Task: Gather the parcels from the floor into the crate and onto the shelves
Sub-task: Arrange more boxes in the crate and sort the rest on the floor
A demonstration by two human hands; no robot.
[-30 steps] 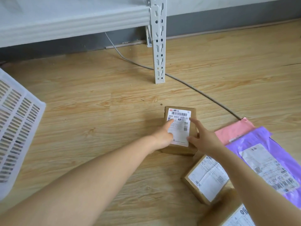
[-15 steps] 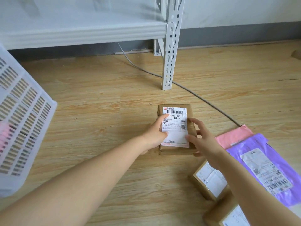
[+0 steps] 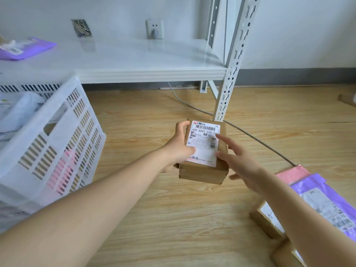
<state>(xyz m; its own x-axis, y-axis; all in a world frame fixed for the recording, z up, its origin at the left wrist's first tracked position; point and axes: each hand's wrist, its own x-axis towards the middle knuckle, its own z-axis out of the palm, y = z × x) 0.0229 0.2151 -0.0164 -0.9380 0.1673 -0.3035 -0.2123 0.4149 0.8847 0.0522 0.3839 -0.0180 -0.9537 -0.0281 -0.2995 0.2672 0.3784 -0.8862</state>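
Note:
A brown cardboard box [image 3: 202,173] with a white shipping label is held up off the wooden floor, in front of the shelf post. My left hand [image 3: 179,147] grips its left side, thumb on the label. My right hand [image 3: 240,162] is at the box's right side with straight, spread fingers that do not curl around it. The white slotted crate [image 3: 57,132] stands to the left, holding white bags and a pink parcel. The white low shelf [image 3: 134,60] lies behind, with a purple mailer [image 3: 23,48] at its far left.
On the floor at right lie a pink mailer [image 3: 290,174], a purple mailer [image 3: 323,201] and two more brown boxes [image 3: 265,222], partly hidden by my right forearm. The shelf's upright post [image 3: 227,89] stands just behind the held box. A grey cable [image 3: 260,139] crosses the floor.
The box has risen off the floor. My view has tilted up, showing the shelf top and more of the crate. My right hand's fingers have loosened from the box.

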